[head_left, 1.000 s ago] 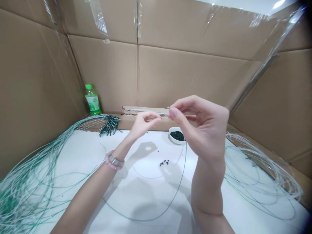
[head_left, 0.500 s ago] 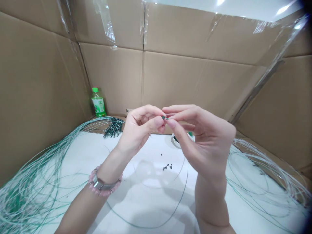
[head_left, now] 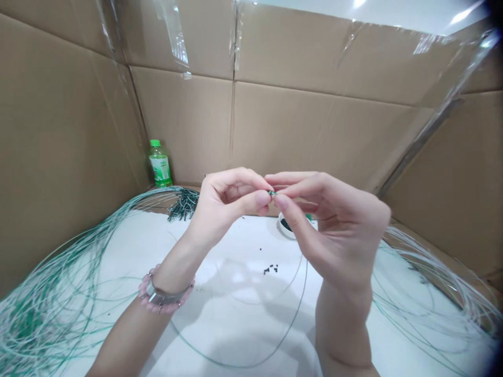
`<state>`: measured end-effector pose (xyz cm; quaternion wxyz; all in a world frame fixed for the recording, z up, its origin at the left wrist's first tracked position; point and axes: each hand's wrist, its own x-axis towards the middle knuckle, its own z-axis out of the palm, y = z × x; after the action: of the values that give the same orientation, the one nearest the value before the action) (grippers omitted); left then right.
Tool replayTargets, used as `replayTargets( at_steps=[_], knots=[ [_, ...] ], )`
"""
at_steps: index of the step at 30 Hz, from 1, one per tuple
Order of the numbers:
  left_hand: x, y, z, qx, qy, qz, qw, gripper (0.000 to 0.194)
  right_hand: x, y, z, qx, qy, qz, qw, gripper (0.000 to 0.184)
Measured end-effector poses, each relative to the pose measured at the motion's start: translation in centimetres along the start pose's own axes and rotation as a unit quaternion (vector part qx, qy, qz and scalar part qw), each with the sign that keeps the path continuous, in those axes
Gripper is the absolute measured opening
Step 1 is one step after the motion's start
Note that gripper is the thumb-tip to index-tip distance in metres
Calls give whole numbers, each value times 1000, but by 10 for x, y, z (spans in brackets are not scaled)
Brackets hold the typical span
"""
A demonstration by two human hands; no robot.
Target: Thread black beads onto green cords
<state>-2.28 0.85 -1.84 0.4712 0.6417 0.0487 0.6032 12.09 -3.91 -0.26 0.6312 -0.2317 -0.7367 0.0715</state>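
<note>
My left hand (head_left: 220,209), with a pink bead bracelet and a metal band at its wrist, pinches a tiny dark green piece (head_left: 271,193) between thumb and forefinger. Close against it, the thumb and forefinger of my right hand (head_left: 341,230) are closed on the end of a thin green wire (head_left: 243,366). The fingertips nearly meet, and how piece and wire join is too small to tell. From my right hand the wire hangs down and loops across the white tabletop (head_left: 236,324). Beneath my hands lie several tiny black pieces (head_left: 271,269).
Partly behind my right hand is a white bowl (head_left: 288,233) of dark pieces. Green and white wires (head_left: 74,262) bundle at left, with dark ends (head_left: 184,204); more wires (head_left: 448,277) lie right. A green bottle (head_left: 160,165) stands near the cardboard walls (head_left: 314,125).
Both hands have shifted slightly right in the picture, and their fingertips have drawn closer round the small green piece. Both pinches remain closed.
</note>
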Motion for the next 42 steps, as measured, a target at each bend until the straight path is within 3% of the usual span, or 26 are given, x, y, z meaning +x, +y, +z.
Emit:
replayTargets(
  at_steps=[9,17,34,42],
  knots=[
    [-4,14,3,159,-5,75,984,11,2,-3,-10,-24,-56,-5,998,17],
    [-10,31,5,361,-14,185,914,14,0,-4,-13,-38,-68,-33,996,22],
    [-11,29,4,358,-4,225,906,17,0,-3,-12,-13,-64,-54,996,26],
    [-12,30,7,390,22,247,887,16,2,-5,-18,-71,-40,-159,984,23]
  ],
)
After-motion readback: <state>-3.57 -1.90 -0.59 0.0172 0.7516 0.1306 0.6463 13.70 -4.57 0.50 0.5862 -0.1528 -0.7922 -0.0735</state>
